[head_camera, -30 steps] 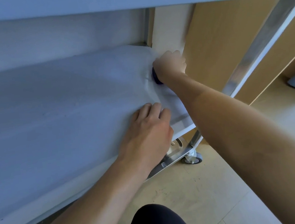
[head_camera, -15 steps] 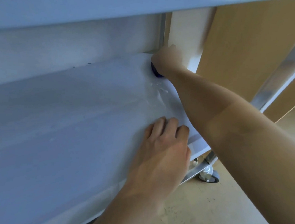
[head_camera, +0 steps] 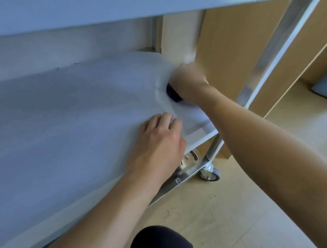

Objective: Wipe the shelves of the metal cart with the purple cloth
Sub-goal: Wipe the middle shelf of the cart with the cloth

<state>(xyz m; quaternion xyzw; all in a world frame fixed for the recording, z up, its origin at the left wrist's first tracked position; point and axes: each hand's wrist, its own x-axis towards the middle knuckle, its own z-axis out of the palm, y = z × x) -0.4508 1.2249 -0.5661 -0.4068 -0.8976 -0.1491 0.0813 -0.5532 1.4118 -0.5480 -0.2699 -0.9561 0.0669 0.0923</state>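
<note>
The right hand [head_camera: 191, 80] is closed in a fist round the purple cloth [head_camera: 172, 96], at the right edge of the shelf [head_camera: 56, 126], near the back corner; only a small dark bit of cloth peeks out under the fist. The left hand [head_camera: 160, 142] lies flat by the front right corner, fingers together, holding nothing, pressing on the shelf.

The cart [head_camera: 285, 47] stands on a wheel [head_camera: 211, 175]; a hard rub could make it roll, I think, if the left hand lets go. The fist is right at the edge; it could slip off, or bump the back post [head_camera: 155, 32]. The cloth is bunched small; it may miss spots.

The cloth is a ball; I cannot tell a long side, or which way it points.
</note>
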